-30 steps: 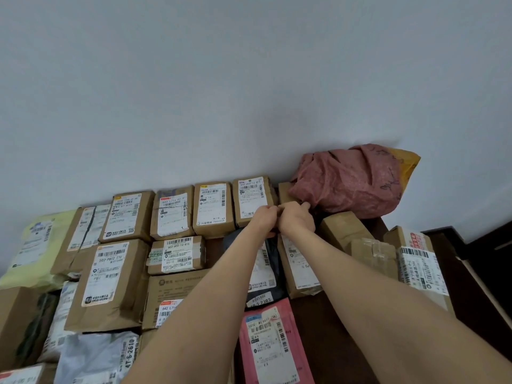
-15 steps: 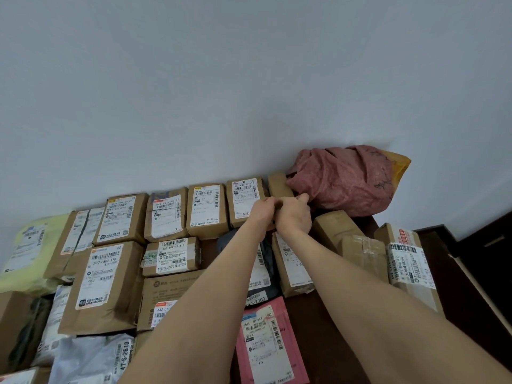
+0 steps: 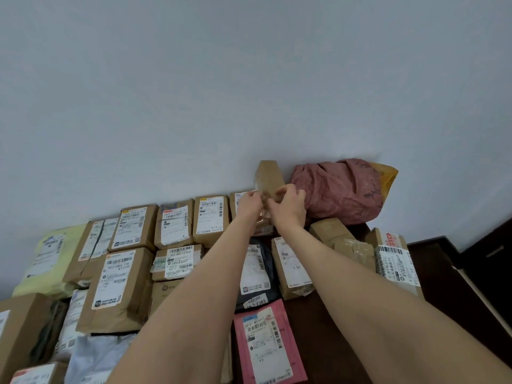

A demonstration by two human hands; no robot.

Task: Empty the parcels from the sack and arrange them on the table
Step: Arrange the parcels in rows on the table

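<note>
The back is closed off by a pale wall (image 3: 249, 92), against which the dark table (image 3: 324, 322) is set. Its left and middle are packed edge to edge with labelled parcels (image 3: 122, 286); a bare strip is left towards the right edge, beside a pink mailer (image 3: 266, 342). The crumpled red sack (image 3: 338, 189) is slumped in the far right corner. Just left of it, a small brown box (image 3: 268, 173) is held on end over the back row, pinched low down by the curled fingers of the left hand (image 3: 248, 207) and the right hand (image 3: 288, 209).
</note>
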